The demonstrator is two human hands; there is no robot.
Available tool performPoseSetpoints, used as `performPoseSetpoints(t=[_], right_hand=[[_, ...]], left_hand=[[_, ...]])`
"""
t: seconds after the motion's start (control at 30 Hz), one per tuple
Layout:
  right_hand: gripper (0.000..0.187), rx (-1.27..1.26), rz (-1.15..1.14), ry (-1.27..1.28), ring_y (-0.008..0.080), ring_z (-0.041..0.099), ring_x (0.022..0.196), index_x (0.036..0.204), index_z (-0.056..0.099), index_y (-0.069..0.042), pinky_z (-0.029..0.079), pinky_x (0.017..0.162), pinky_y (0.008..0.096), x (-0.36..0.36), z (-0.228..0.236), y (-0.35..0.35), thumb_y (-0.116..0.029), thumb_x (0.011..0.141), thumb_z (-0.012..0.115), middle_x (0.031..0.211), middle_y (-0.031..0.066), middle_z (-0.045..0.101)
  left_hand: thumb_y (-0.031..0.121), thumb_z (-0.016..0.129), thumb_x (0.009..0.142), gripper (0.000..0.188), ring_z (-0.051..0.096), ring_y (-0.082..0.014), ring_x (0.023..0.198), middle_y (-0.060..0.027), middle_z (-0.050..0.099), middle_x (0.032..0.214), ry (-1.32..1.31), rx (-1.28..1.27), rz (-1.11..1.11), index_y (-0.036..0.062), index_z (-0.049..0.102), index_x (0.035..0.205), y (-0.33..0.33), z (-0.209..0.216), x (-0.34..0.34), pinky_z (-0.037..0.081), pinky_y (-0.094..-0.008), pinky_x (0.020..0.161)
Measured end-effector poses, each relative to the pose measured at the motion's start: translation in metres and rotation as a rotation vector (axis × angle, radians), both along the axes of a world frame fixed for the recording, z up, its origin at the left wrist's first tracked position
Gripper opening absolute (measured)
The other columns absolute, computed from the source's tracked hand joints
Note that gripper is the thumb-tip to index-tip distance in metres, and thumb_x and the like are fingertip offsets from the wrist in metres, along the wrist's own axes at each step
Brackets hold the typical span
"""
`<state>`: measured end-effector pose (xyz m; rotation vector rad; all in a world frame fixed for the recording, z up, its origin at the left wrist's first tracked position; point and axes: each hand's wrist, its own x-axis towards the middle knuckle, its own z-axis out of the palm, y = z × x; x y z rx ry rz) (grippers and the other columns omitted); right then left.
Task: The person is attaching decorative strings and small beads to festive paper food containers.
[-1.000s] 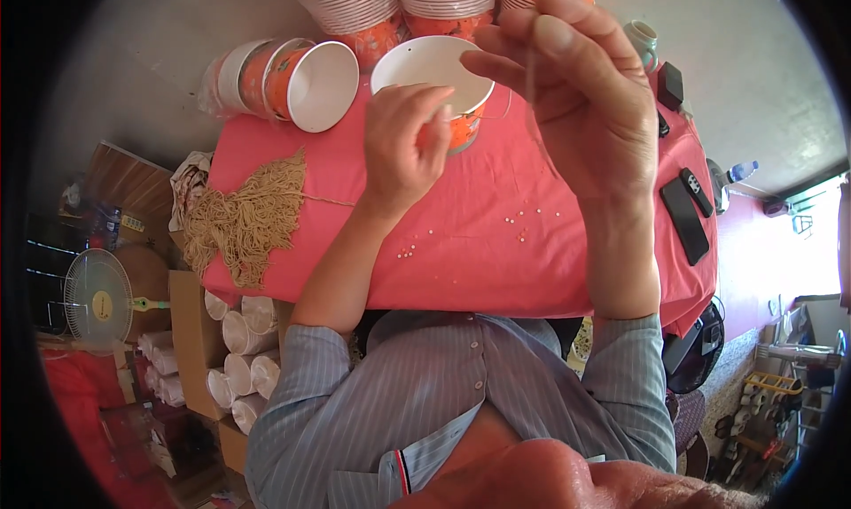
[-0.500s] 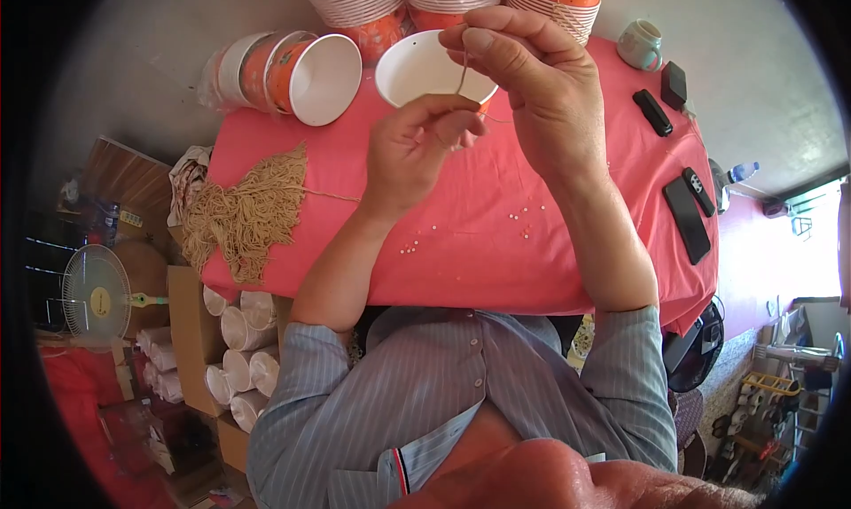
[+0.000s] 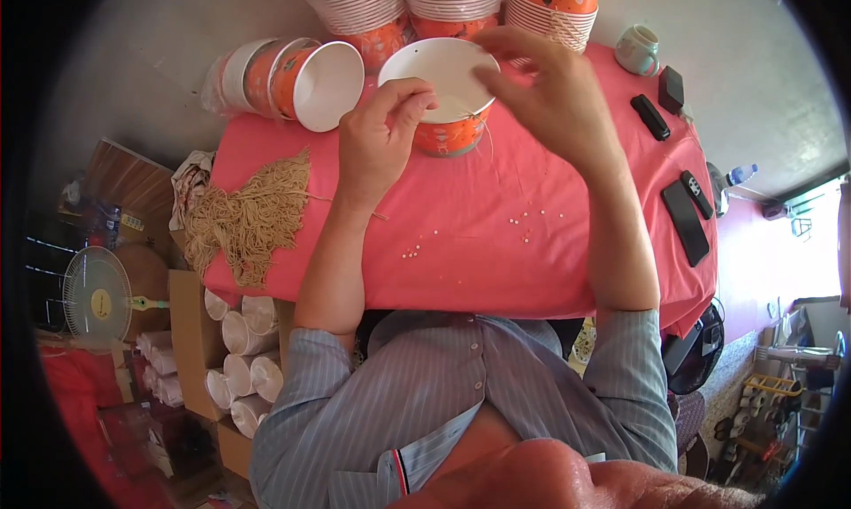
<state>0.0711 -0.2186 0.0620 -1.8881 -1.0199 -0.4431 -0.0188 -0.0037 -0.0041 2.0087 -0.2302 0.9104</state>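
My left hand (image 3: 383,135) is closed in a pinch in front of the paper bucket. A thin beige string (image 3: 483,128) runs from its fingertips, with a small knot near the bucket's right rim and loose ends hanging down. My right hand (image 3: 551,93) is raised at the bucket's right, its fingers apart and smeared by motion, with nothing visible in them. The orange paper bucket (image 3: 450,141) stands upright, white inside. A bundle of beige strings (image 3: 253,212) lies to the left, one strand reaching past my left wrist. Small white beads (image 3: 526,225) are scattered on the pink cloth (image 3: 470,261).
Stacked orange-and-white buckets (image 3: 452,0) stand at the back; wrapped buckets (image 3: 284,79) lie on their side at the left. Along the right are a mug (image 3: 636,50), a black stapler-like object (image 3: 651,116) and a phone (image 3: 685,217). A carton of white cups (image 3: 248,354) stands below left.
My hands have moved apart. The right one let go of the string and opened; the left drew slightly left. More of the bucket shows, along with a knot in the string.
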Motion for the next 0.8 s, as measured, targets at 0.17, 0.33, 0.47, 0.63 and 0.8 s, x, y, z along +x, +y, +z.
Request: performPoseSetpoints(t=[0.17, 0.33, 0.47, 0.63, 0.8], right_hand=[[0.045, -0.045, 0.277, 0.180, 0.0294, 0.078, 0.108, 0.132, 0.074, -0.003, 0.062, 0.095, 0.0423, -0.008, -0.025, 0.029, -0.017, 0.089, 0.081, 0.117, 0.0174, 0.080], [0.028, -0.076, 0.219, 0.309, 0.0190, 0.080, 0.089, 0.122, 0.080, -0.006, 0.062, 0.081, 0.0332, -0.007, -0.026, 0.033, -0.015, 0.095, 0.081, 0.099, 0.0122, 0.083], [0.017, -0.076, 0.163, 0.280, 0.0144, 0.077, 0.077, 0.110, 0.083, -0.005, 0.061, 0.072, 0.0304, -0.005, -0.027, 0.030, -0.015, 0.097, 0.080, 0.085, 0.0095, 0.080], [0.017, 0.016, 0.090, 0.282, 0.0241, 0.077, 0.071, 0.103, 0.083, -0.005, 0.061, 0.070, 0.0368, 0.008, -0.036, 0.033, -0.020, 0.096, 0.077, 0.083, 0.0143, 0.079], [0.018, 0.111, 0.034, 0.404, 0.0181, 0.076, 0.066, 0.104, 0.082, -0.005, 0.061, 0.069, 0.0354, 0.013, -0.033, 0.032, -0.020, 0.097, 0.075, 0.079, 0.0107, 0.078]], left_hand=[[0.012, 0.074, 0.107, 0.016, 0.081, -0.0170, 0.097, -0.0092, 0.084, 0.101, 0.032, -0.091, -0.070, 0.0011, 0.074, 0.118, 0.003, -0.005, 0.001, 0.062, -0.0312, 0.085], [0.014, 0.074, 0.107, 0.017, 0.080, -0.0149, 0.096, -0.0086, 0.083, 0.103, 0.025, -0.122, -0.079, 0.0014, 0.074, 0.119, 0.010, -0.008, 0.005, 0.061, -0.0294, 0.085], [0.015, 0.069, 0.111, 0.015, 0.078, -0.0136, 0.099, -0.0096, 0.082, 0.106, 0.080, -0.173, -0.142, 0.0016, 0.073, 0.118, 0.011, -0.005, 0.005, 0.060, -0.0282, 0.088], [0.002, 0.061, 0.108, 0.018, 0.074, -0.0243, 0.118, -0.0137, 0.078, 0.123, -0.048, 0.048, 0.021, 0.0002, 0.072, 0.122, 0.037, 0.001, 0.014, 0.058, -0.0360, 0.102], [-0.006, 0.068, 0.093, 0.040, 0.060, -0.0367, 0.140, -0.0168, 0.067, 0.146, 0.099, 0.561, 0.246, 0.0076, 0.072, 0.131, 0.077, -0.018, 0.019, 0.052, -0.0453, 0.116]])
